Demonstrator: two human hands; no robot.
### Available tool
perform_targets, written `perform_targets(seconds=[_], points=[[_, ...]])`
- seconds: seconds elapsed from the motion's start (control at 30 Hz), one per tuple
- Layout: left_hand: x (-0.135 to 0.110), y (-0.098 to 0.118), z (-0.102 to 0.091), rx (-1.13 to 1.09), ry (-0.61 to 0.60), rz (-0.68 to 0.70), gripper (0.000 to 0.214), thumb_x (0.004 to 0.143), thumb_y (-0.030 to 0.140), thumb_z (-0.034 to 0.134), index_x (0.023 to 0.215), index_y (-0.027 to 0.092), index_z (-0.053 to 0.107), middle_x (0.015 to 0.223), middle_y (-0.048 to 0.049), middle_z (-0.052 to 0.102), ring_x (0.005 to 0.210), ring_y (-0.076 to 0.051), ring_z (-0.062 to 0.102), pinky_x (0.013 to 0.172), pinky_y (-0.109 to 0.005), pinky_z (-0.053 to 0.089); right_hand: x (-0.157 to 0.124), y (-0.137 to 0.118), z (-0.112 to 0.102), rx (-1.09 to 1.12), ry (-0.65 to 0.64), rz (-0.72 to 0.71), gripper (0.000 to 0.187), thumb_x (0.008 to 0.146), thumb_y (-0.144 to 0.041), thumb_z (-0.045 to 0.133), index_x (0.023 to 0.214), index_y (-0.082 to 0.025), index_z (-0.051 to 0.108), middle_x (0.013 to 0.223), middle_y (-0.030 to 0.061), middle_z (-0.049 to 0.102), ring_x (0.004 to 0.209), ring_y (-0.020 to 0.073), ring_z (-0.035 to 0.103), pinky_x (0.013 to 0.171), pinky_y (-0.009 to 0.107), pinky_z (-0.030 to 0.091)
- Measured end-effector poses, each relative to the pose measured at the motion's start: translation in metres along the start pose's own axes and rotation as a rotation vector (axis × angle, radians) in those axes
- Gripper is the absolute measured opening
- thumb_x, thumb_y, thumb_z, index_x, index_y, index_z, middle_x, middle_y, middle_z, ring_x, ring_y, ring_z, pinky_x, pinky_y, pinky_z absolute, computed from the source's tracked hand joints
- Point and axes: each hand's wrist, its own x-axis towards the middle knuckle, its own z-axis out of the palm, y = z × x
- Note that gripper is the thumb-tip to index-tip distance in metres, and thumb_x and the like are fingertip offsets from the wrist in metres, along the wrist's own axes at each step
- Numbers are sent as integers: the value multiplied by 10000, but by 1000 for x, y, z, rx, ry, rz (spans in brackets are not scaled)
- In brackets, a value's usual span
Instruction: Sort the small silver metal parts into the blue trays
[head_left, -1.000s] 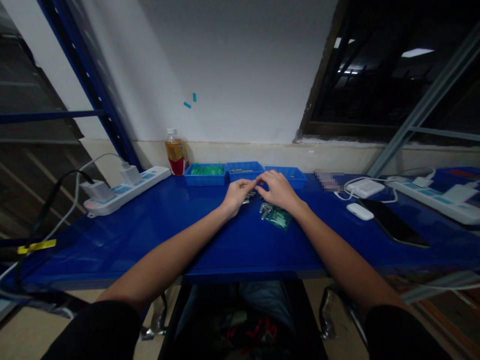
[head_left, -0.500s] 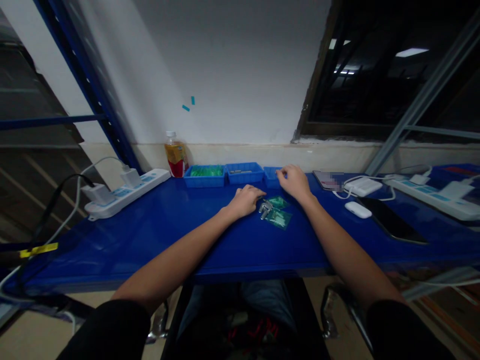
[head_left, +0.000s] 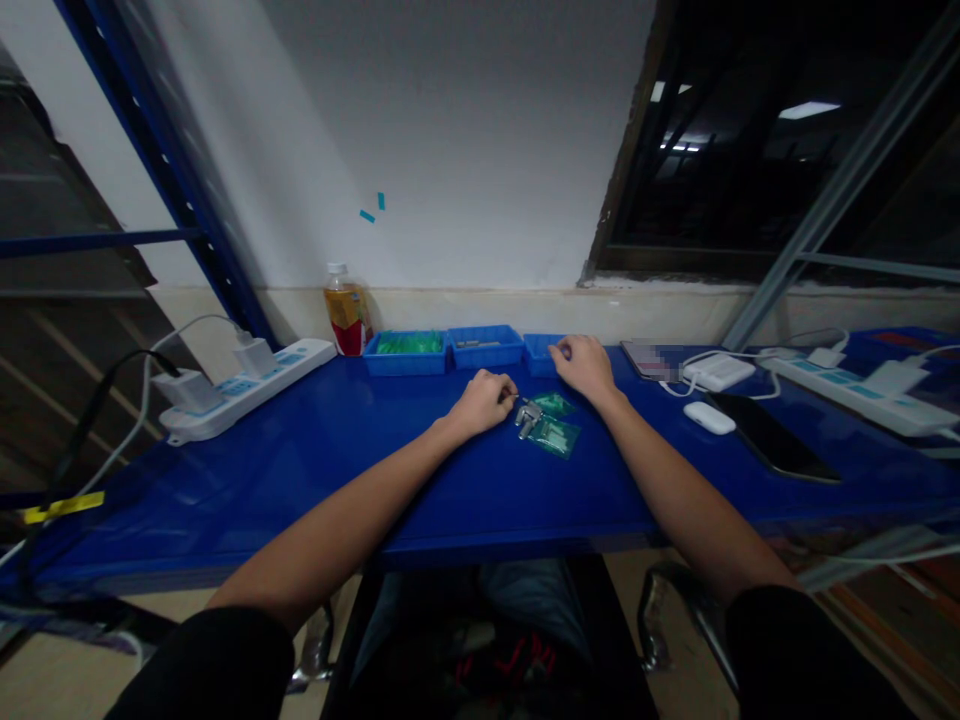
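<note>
My left hand (head_left: 486, 403) rests on the blue table just left of some small silvery metal parts (head_left: 529, 418). Its thumb and fingertips are curled together; whatever they pinch is too small to tell. Beside the metal parts lie small green plastic bags, one at the front (head_left: 556, 436) with pale pieces inside and another behind it (head_left: 553, 403). At the right blue tray (head_left: 537, 350), my right hand (head_left: 585, 366) is over the near right edge with fingertips pinched. What it may hold there is hidden, and so is most of that tray's inside.
A middle blue tray (head_left: 487, 354) holds metal pieces; the left blue tray (head_left: 407, 366) holds green bags. A drink bottle (head_left: 347, 312) stands by the wall. Power strips (head_left: 247, 390) lie at both ends. To the right are a phone (head_left: 772, 437), a white case (head_left: 709, 418) and a charger (head_left: 718, 372).
My left hand's fingers have drawn back from over the metal parts and curled into a pinch. My right hand stays at the right tray. The whole view has shifted slightly.
</note>
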Motion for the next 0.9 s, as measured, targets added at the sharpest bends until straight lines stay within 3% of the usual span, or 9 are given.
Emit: perform_targets(seconds=[0.17,0.27,0.37,0.5,0.67,0.8,0.9], points=[[6,-6,-3,-234,166,-139,151,817,176,473,962,155,507,818,-29,649,706,-139,605,670,-258,472,-11,-38,-6,320,-225,-435,165,788,-237,570,940,-192,618,840,30,648,828,186,568,781,303,402],[7,-10,-4,-492,219,-180,159,771,145,506,928,168,488,733,18,621,661,-117,599,642,-230,459,-17,-52,-5,355,-239,-516,162,798,-193,558,955,-186,598,854,33,637,830,179,558,795,307,396],[6,-11,-5,-548,202,-172,146,805,181,500,949,170,481,739,9,626,680,-128,612,646,-240,463,-18,-54,-5,332,-231,-512,135,831,-187,528,946,-184,599,874,47,639,843,186,551,788,311,398],[1,-9,-6,-281,153,-62,204,894,240,432,1075,172,498,810,-35,661,788,-173,614,769,-320,467,-11,-44,-6,241,-143,-431,176,889,-273,477,850,-191,627,857,59,642,858,199,548,792,317,401],[-4,-4,-4,131,-46,239,323,883,166,448,1181,220,559,1108,-60,637,1056,-214,500,915,-357,391,2,-11,0,31,68,-98,292,897,-356,453,785,-170,648,855,112,643,883,247,541,812,360,396],[-1,2,-3,211,-171,298,280,900,195,452,1120,251,616,1141,-30,632,1078,-213,470,902,-339,378,5,13,6,-86,70,117,305,875,-387,477,823,-156,669,917,151,638,948,295,522,801,407,401],[0,1,-5,241,-170,278,213,883,224,498,1042,222,640,1041,-49,657,1017,-211,495,878,-329,380,4,16,9,-117,20,176,315,863,-413,494,850,-155,674,967,165,632,992,327,501,791,437,397]])
